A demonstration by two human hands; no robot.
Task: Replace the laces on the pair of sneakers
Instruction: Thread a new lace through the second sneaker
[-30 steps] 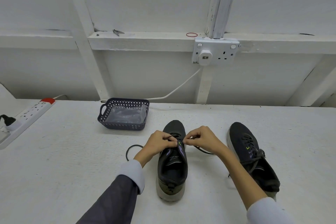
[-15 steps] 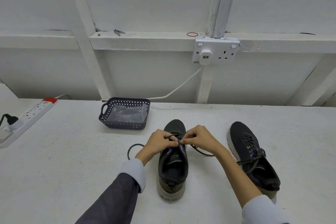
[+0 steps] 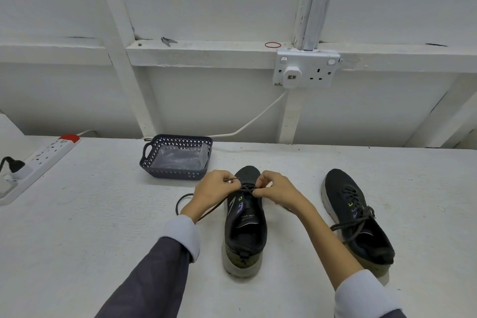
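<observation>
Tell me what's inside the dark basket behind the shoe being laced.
The basket holds crumpled clear plastic, seemingly a bag, covering its floor. Whether laces or anything else lie in or under the plastic cannot be told; the near wall hides the front edge.

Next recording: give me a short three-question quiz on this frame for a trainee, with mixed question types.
1. True or false: the black mesh sneaker on the right is already laced.
2. The left hand and the right hand both pinch: A the dark shoelace; B a plug; C a rubber band.
3. Fill in: the hands work over the black sneaker in the middle, nearer its ___ end (toe or heel).
Key: 1 true; 2 A; 3 toe.
</observation>
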